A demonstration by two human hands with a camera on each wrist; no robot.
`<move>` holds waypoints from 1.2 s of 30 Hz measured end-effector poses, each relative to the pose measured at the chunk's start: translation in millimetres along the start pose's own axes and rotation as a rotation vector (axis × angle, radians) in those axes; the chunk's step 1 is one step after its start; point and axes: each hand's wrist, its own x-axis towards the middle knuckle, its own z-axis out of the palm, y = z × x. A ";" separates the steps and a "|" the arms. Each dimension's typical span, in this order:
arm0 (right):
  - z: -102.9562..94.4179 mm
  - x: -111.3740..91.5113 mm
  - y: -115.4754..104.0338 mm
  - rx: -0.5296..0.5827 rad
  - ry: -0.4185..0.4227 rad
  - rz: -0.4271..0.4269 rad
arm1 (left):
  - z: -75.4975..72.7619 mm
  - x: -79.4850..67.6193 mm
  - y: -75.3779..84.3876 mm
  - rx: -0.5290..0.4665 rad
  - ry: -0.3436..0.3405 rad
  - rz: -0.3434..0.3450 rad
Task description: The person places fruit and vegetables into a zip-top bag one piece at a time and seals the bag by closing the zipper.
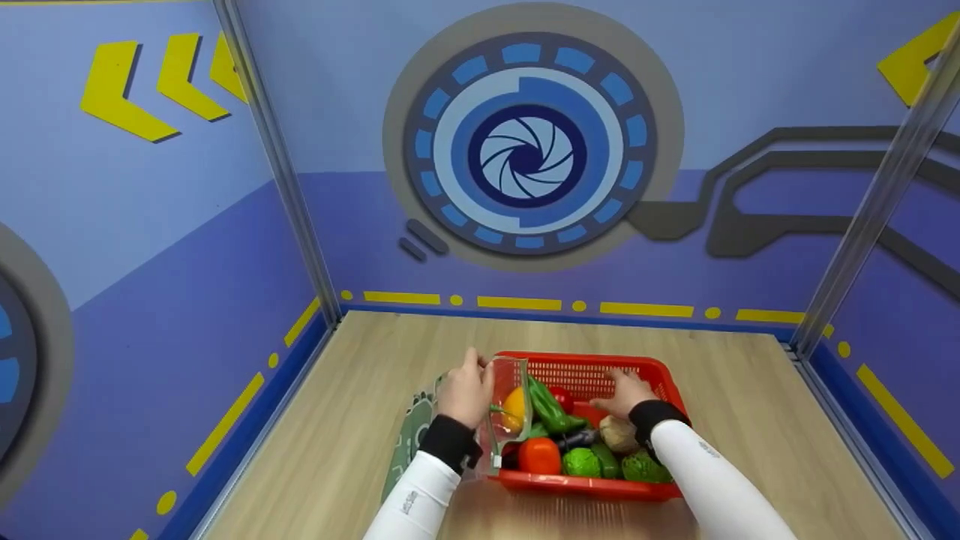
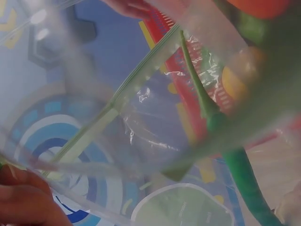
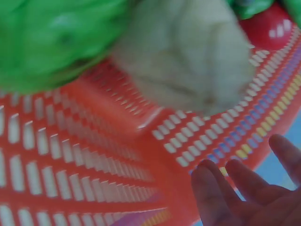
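Observation:
My left hand [image 1: 465, 391] grips a clear zip bag [image 1: 511, 366] by its upper edge, at the left end of a red basket [image 1: 585, 487]. The bag's green printed side [image 1: 412, 433] hangs over the table. In the left wrist view, a long green chili [image 2: 240, 172] shows close to the bag film; whether it lies inside, I cannot tell. My right hand [image 1: 628, 391] is over the basket's back right, fingers spread and holding nothing. Below it lies a beige, roundish vegetable [image 1: 618, 433], seen also in the right wrist view [image 3: 183, 56].
The basket holds several vegetables: a green pepper [image 1: 550, 406], an orange-red one [image 1: 539, 456], a yellow one [image 1: 514, 409] seen by the bag, a red tomato-like one [image 1: 561, 398] and a green leafy ball [image 1: 582, 463]. Blue panels [image 1: 360, 232] enclose the wooden table [image 1: 322, 442].

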 end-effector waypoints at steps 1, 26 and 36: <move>0.6 0.0 3.8 -0.007 -0.008 0.007 | 0.0 0.2 0.1 -0.003 -0.010 -0.009; 22.1 -3.7 22.0 0.070 -0.143 -0.053 | 2.3 -2.4 -3.4 -0.011 0.003 0.027; 16.2 -9.0 26.5 0.097 -0.216 -0.014 | 1.6 -2.7 -3.4 -0.011 -0.004 0.017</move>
